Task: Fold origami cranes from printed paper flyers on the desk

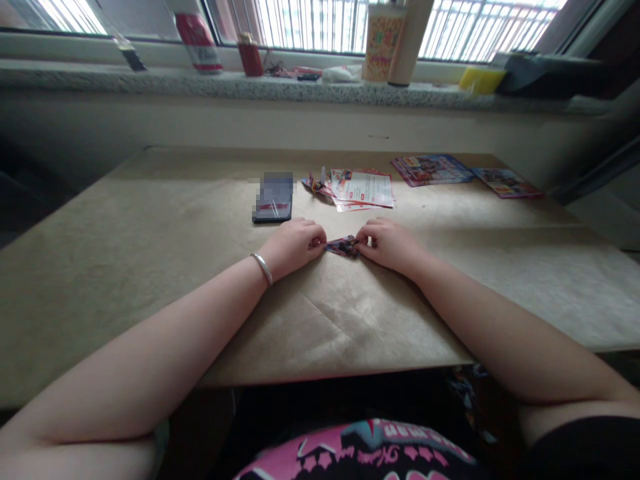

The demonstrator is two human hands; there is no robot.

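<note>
A small folded piece of colourful printed paper (343,247) lies on the brown paper-covered table (150,267) between my two hands. My left hand (295,243), with a silver bangle on its wrist, pinches the paper's left end with curled fingers. My right hand (387,243) pinches the right end the same way. Both hands rest on the tabletop.
A dark phone (273,198) lies just beyond my left hand. Printed leaflets (363,188) and a small folded paper shape (314,183) lie behind. More colourful sheets (431,169) sit at the far right. Cups, cans and a yellow sponge (481,79) stand on the window sill.
</note>
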